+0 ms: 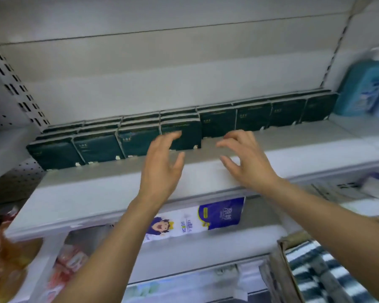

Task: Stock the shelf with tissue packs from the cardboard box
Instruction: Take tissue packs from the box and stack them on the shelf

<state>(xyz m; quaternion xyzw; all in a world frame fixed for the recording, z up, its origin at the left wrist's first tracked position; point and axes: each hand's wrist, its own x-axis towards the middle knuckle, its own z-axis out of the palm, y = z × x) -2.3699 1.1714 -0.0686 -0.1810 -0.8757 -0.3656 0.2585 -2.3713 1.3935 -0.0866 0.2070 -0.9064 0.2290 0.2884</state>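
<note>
Both grips empty and spread: left hand (162,162) at the front-row tissue packs (96,147), right hand (247,158) over the bare shelf (118,189) beside them (probably the next slot).

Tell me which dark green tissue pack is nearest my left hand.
The fourth pack from the left in the front row, at its right end: the left hand has its fingertips over that pack's face.

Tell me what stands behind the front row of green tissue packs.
More green packs, only top edges showing, then the white back panel. The front row hides their faces.
</note>
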